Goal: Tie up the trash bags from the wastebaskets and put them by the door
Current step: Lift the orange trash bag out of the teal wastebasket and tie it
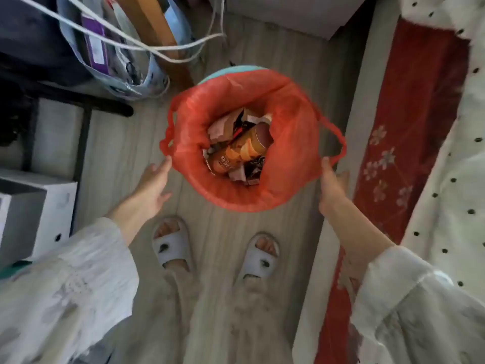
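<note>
Fingers (pixel 168 161) of the left hand (pixel 153 183) and right hand (pixel 332 185) are reaching, unclenched, grasping nothing, touching the red trash bag (pixel 288 127) lining the floor-standing wastebasket (pixel 231 70), presumably seeking its drawstring loops (pixel 338 143) for cinching.

A pale wood-look plank floor (pixel 126 143) is seen running from the top to the bottom of the frame. At the centre, a wastebasket (pixel 231 72) lined with a red trash bag (pixel 288 122) is stood on it. In the upper left, a clear plastic bag (pixel 131 69) full of items is rested on the boards beside a black metal frame (pixel 84 132). At the left edge a white box (pixel 60 206) is placed. Two feet in light slippers (pixel 170 245) are planted at lower centre. Along the right, a red patterned rug (pixel 409 127) is laid.
</note>
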